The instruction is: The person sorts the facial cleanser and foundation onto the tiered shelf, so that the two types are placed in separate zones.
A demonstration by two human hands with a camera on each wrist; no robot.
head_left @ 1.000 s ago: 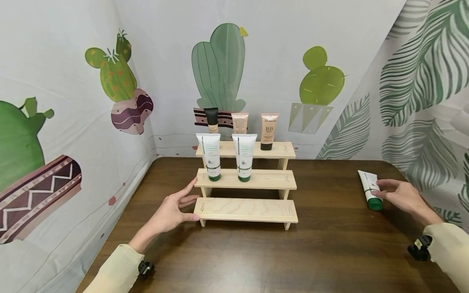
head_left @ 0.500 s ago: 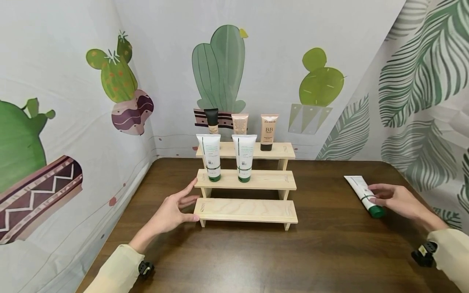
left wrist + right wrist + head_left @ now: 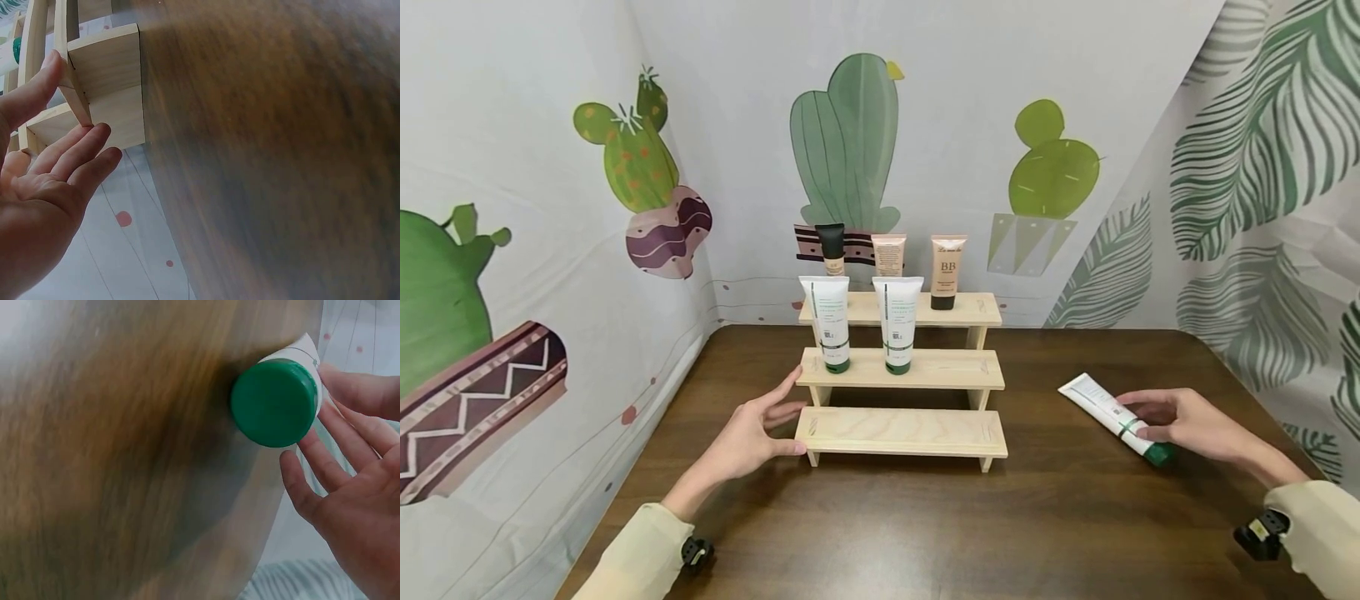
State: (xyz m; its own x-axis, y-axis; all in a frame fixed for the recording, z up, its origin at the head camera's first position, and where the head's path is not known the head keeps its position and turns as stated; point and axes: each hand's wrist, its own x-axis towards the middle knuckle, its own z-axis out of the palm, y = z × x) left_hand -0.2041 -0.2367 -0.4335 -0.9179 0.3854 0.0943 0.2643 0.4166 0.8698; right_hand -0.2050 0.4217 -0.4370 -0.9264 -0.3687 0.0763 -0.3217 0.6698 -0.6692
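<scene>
My right hand (image 3: 1198, 425) pinches a white squeeze tube (image 3: 1097, 402) with a green cap between thumb and fingers, at the right of the table. The tube lies slanted, its cap (image 3: 274, 403) toward me and its flat end pointing to the far left. With spread, fairly straight fingers, my left hand (image 3: 745, 433) touches the left end of a three-tier wooden stand (image 3: 898, 429). Its thumb (image 3: 37, 90) rests at the lowest tier's edge. Two matching white tubes, one on the left (image 3: 827, 321) and another beside it (image 3: 898, 321), stand cap-down on the middle tier.
On the top tier stand a black-topped tube (image 3: 832, 243), a pink tube (image 3: 889, 254) and a beige BB cream tube (image 3: 947, 271). Behind the brown table (image 3: 880, 533) hangs a cactus-print cloth (image 3: 955, 125), which also borders its sides.
My right hand has brought the white tube leftward and nearer to me, and the tube has turned so its flat end points more to the left. The left hand stays at the stand.
</scene>
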